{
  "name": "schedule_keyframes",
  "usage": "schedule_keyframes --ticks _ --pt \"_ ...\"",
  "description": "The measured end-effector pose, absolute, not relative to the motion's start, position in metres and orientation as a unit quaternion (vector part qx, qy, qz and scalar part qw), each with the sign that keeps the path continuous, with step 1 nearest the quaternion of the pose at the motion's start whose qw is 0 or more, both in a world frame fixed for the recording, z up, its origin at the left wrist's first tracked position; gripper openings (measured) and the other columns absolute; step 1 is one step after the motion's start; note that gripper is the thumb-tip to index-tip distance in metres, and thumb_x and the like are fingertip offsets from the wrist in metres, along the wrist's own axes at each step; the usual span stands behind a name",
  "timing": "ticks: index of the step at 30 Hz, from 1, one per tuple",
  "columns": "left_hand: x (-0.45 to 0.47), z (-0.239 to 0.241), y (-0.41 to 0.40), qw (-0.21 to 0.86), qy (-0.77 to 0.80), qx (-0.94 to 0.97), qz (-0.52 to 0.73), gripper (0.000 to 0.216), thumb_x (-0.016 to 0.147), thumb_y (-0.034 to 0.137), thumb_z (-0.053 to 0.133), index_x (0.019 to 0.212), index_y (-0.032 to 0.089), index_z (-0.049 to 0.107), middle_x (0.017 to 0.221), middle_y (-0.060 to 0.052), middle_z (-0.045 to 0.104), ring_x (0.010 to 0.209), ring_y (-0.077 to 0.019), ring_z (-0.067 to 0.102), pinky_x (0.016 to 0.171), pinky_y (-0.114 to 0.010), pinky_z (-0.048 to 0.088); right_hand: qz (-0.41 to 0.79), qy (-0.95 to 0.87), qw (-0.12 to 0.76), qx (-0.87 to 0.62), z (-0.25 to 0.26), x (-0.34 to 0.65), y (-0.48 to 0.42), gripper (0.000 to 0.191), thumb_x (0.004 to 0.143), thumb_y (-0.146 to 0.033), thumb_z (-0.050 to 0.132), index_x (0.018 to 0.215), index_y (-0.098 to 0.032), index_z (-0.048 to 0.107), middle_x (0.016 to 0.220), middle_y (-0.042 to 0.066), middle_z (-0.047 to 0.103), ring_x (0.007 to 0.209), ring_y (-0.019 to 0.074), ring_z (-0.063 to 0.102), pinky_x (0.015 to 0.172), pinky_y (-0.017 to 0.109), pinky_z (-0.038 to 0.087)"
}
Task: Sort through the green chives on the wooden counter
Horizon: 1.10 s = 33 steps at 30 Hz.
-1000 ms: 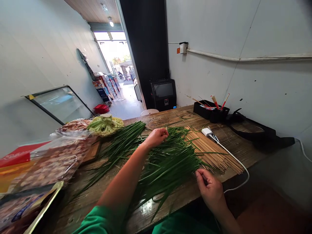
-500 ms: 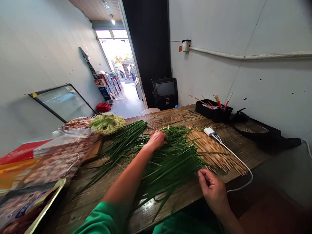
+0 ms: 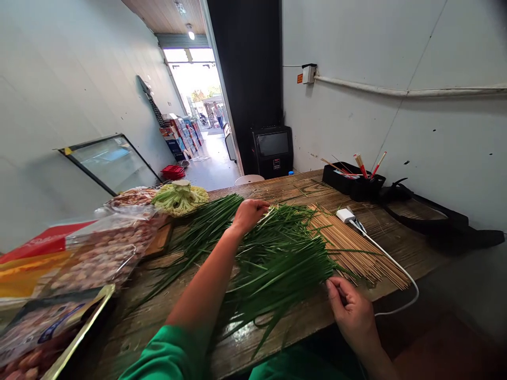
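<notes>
Left hand (image 3: 249, 214) grips chives (image 3: 285, 258); right hand (image 3: 350, 309) pinched, contents unclear; skewers (image 3: 356, 245), charger (image 3: 345, 215) beside.

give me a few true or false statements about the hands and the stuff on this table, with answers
1. The left hand rests on the far end of the chives. True.
2. The skewers stand upright in a cup. False: they lie flat in a pile on the table, right of the chives.
3. A cauliflower sits to the far left of the chives. True.
4. The white charger lies among the bagged food on the left. False: it lies at the far end of the skewers on the right, and its cable runs off the near table edge.
5. The right hand is at the near table edge, by the near ends of the chives. True.
</notes>
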<state>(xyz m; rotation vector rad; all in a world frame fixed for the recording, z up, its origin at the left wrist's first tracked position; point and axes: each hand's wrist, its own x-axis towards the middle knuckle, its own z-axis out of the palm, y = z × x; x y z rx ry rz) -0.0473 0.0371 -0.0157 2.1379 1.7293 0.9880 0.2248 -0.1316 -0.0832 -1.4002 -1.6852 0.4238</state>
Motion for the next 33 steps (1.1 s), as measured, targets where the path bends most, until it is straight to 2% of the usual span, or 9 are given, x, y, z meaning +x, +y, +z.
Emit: schedule_keyframes --ticks 4,8,12,16,22,27,29,33 --pt "-0.054 -0.014 0.035 0.104 0.627 0.743 0.211 0.015 0.076 0.024 0.064 0.083 0.019 0.075 0.075 -0.002 0.071 0.069 -0.014 0.061 0.064 -0.022 0.042 0.175 -0.678 0.435 -0.567 -0.083 0.225 -0.132 0.035 0.09 -0.046 0.044 0.076 -0.019 0.062 0.053 -0.002 0.054 0.044 0.01 0.049 0.043 0.02 0.039" --pt "-0.052 -0.025 0.037 0.065 0.681 0.72 0.116 0.014 0.076 0.026 0.064 0.082 0.018 0.074 0.082 -0.007 0.072 0.078 -0.0181 0.062 0.068 -0.024 0.041 0.174 -0.673 0.439 -0.569 -0.083 0.226 -0.132 0.035 0.089 -0.047 0.044 0.078 -0.019 0.062 0.055 -0.002 0.056 0.044 0.0099 0.05 0.042 0.019 0.04" --pt "-0.049 -0.036 0.04 0.067 0.699 0.706 0.088 0.015 0.073 0.022 0.064 0.083 0.016 0.074 0.088 -0.011 0.072 0.083 -0.021 0.063 0.068 -0.026 0.042 0.163 -0.682 0.435 -0.565 -0.086 0.227 -0.131 0.034 0.09 -0.046 0.044 0.079 -0.019 0.062 0.056 -0.001 0.058 0.046 0.0105 0.052 0.043 0.019 0.04" --pt "-0.057 -0.031 0.04 0.085 0.686 0.712 0.125 0.016 0.075 0.021 0.06 0.081 0.016 0.075 0.081 -0.007 0.071 0.076 -0.0167 0.062 0.066 -0.024 0.041 0.155 -0.687 0.428 -0.566 -0.091 0.23 -0.129 0.034 0.091 -0.045 0.044 0.083 -0.019 0.063 0.058 -0.001 0.061 0.048 0.0112 0.055 0.044 0.02 0.042" --pt "-0.058 -0.016 0.038 0.276 0.581 0.706 0.298 0.02 0.072 0.024 0.061 0.084 0.012 0.071 0.071 -0.002 0.069 0.066 -0.0128 0.058 0.063 -0.024 0.041 0.157 -0.689 0.435 -0.558 -0.088 0.228 -0.129 0.033 0.091 -0.044 0.044 0.081 -0.019 0.063 0.059 -0.001 0.061 0.049 0.0109 0.056 0.046 0.019 0.043" --pt "-0.047 -0.01 0.029 0.499 0.438 0.667 0.338 0.043 0.071 0.025 0.064 0.11 0.011 0.057 0.073 -0.003 0.071 0.064 -0.0109 0.061 0.066 -0.024 0.043 0.156 -0.683 0.451 -0.554 -0.083 0.225 -0.132 0.034 0.09 -0.045 0.044 0.077 -0.019 0.062 0.052 -0.003 0.055 0.043 0.0098 0.05 0.043 0.019 0.04" --pt "-0.047 -0.007 0.026 0.545 0.416 0.653 0.322 0.045 0.07 0.028 0.067 0.11 0.011 0.053 0.076 -0.005 0.072 0.062 -0.0107 0.062 0.061 -0.023 0.042 0.164 -0.68 0.448 -0.557 -0.084 0.225 -0.132 0.035 0.09 -0.046 0.043 0.077 -0.019 0.062 0.052 -0.003 0.055 0.042 0.0096 0.049 0.041 0.019 0.038" --pt "-0.049 -0.003 0.023 0.556 0.425 0.646 0.305 0.045 0.069 0.027 0.071 0.107 0.011 0.051 0.076 -0.007 0.073 0.057 -0.0096 0.061 0.049 -0.019 0.034 0.177 -0.676 0.438 -0.565 -0.088 0.227 -0.13 0.035 0.09 -0.047 0.043 0.079 -0.019 0.062 0.055 -0.002 0.057 0.043 0.0096 0.049 0.041 0.02 0.038"
